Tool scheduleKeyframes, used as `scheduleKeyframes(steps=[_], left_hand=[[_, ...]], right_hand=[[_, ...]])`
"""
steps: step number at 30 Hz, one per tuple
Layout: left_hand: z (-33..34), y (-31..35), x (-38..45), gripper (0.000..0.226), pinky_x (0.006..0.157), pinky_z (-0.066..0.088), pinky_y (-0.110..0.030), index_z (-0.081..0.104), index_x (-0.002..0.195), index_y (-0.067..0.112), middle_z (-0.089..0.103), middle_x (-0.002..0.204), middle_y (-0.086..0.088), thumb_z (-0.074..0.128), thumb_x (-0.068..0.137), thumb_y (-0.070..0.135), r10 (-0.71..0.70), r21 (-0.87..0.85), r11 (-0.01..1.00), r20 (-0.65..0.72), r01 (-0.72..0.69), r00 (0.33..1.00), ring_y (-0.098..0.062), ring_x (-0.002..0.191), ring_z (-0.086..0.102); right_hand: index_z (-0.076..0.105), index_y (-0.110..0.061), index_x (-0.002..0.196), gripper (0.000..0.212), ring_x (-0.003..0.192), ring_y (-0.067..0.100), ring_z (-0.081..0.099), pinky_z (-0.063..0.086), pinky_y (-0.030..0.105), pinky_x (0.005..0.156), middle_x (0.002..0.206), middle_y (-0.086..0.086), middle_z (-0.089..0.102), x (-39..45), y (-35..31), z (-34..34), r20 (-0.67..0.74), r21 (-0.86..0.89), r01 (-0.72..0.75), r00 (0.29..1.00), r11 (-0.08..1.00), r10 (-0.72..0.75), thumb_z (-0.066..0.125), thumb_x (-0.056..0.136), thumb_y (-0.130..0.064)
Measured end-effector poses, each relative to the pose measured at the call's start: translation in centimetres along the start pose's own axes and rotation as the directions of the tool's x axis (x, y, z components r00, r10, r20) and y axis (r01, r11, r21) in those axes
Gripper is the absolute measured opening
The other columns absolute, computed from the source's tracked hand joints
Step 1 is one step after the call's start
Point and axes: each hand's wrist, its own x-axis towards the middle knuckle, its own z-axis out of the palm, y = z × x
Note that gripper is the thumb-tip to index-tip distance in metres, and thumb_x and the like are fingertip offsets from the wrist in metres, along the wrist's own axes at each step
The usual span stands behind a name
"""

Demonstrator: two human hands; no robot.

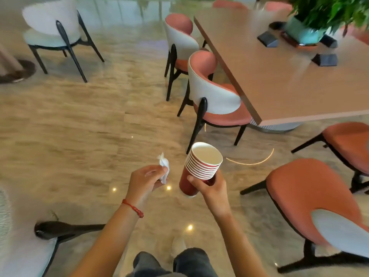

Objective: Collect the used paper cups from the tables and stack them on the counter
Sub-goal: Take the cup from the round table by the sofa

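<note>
The stack of paper cups (pixel 200 166) sits tilted in your right hand (pixel 211 186), fingers curled round its red side, above the floor (pixel 83 120). Your left hand (pixel 145 179) pinches a crumpled white tissue (pixel 164 167). The worktop (pixel 279 72) stands ahead to the right, with chairs (pixel 215 98) beside it and a potted plant (pixel 319 19) on it.
</note>
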Motion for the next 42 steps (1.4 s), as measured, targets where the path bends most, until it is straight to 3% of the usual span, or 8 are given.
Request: scheduleKeyframes(steps=[6,11,16,21,27,33,42], left_hand=[[0.2,2.2,4.1,0.011,0.060,0.054,-0.025,0.072,0.069,0.011,0.069,0.070,-0.007,0.068,0.077,0.004,-0.018,-0.082,0.997,-0.149,0.005,0.989,-0.016,0.063,0.065],[-0.9,3.9,8.6,0.004,0.056,0.055,-0.021,0.069,0.081,0.001,0.069,0.068,-0.008,0.067,0.078,0.002,-0.034,-0.132,0.991,-0.246,0.001,0.969,-0.012,0.058,0.066],[-2.8,6.7,15.4,0.004,0.056,0.056,-0.021,0.069,0.078,0.003,0.069,0.067,-0.006,0.066,0.079,0.001,-0.028,-0.164,0.986,-0.283,-0.020,0.959,-0.011,0.057,0.066],[-6.2,10.4,23.9,0.006,0.057,0.055,-0.020,0.068,0.084,-0.001,0.067,0.076,-0.014,0.066,0.080,0.003,-0.015,-0.173,0.984,-0.327,-0.044,0.945,-0.013,0.060,0.065],[-10.1,15.2,33.1,0.004,0.057,0.055,-0.020,0.069,0.080,0.000,0.067,0.072,-0.009,0.066,0.080,0.003,-0.014,-0.153,0.987,-0.323,-0.038,0.946,-0.014,0.061,0.065],[-12.1,17.7,40.7,0.010,0.060,0.055,-0.021,0.069,0.072,0.004,0.066,0.060,0.002,0.065,0.081,0.004,-0.042,-0.178,0.984,-0.364,-0.026,0.931,-0.015,0.065,0.063],[-13.6,23.3,53.4,0.009,0.061,0.056,-0.022,0.070,0.071,0.005,0.066,0.066,-0.005,0.066,0.080,0.007,-0.044,-0.223,0.972,-0.484,-0.074,0.874,-0.016,0.066,0.064]], right_hand=[[0.055,-0.012,0.118,0.053,0.092,0.001,0.065,0.050,0.013,0.072,0.104,-0.004,0.068,7.5,-0.9,2.0,0.154,0.003,-0.017,0.988,1.000,0.016,0.080,0.071,-0.012],[0.056,-0.015,0.114,0.051,0.087,-0.006,0.064,0.048,0.008,0.067,0.100,-0.008,0.067,13.0,-0.9,4.7,0.236,-0.016,-0.023,0.972,1.000,0.026,0.081,0.069,-0.009],[0.055,-0.031,0.108,0.050,0.092,-0.007,0.062,0.048,0.006,0.067,0.101,-0.014,0.066,20.1,-1.5,9.1,0.293,-0.015,-0.010,0.956,1.000,0.014,0.081,0.069,-0.014],[0.049,-0.025,0.121,0.058,0.098,-0.007,0.060,0.049,0.008,0.072,0.110,-0.011,0.063,28.6,-2.6,15.3,0.348,-0.021,0.005,0.937,1.000,0.003,0.079,0.072,-0.014],[0.048,-0.023,0.123,0.062,0.099,-0.007,0.059,0.048,0.008,0.072,0.111,-0.010,0.062,37.2,-3.7,21.2,0.333,-0.024,-0.016,0.943,1.000,0.023,0.080,0.070,-0.014],[0.048,-0.033,0.117,0.060,0.098,-0.010,0.058,0.048,0.007,0.072,0.110,-0.015,0.061,44.9,-4.3,25.4,0.342,-0.046,-0.035,0.938,0.998,0.048,0.080,0.068,-0.019],[0.051,-0.034,0.111,0.056,0.094,-0.010,0.060,0.047,0.006,0.070,0.107,-0.016,0.062,60.4,-6.8,32.9,0.464,-0.034,0.022,0.886,0.999,-0.004,0.080,0.069,-0.012]])
